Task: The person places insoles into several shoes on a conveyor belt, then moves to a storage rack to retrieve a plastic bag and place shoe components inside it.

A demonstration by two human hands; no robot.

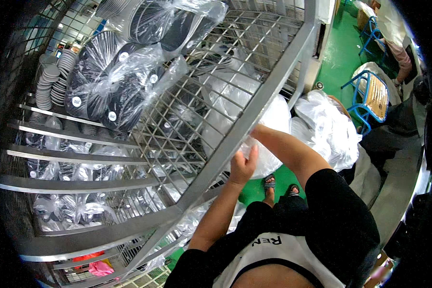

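A large translucent white plastic bag (275,120) bulges at the open side of a grey metal rack, partly behind its slanted rail (216,153). My left hand (244,165) is beside the bag, just under the rail, thumb raised and apart from the fingers. No held thing shows in it. My right forearm reaches to the same bag; its hand (255,132) is mostly hidden behind the rail, so its fingers cannot be made out. Clear bags of dark, flat, rounded pieces (125,81) with round white stickers lie on the rack's wire top.
Stacks of grey rounded pieces (50,79) stand at the rack's far left. More filled bags (77,206) lie on lower shelves. White bags (326,129) sit on the green floor to the right, near a blue-framed stool (372,98). Another person's arm (401,60) shows at upper right.
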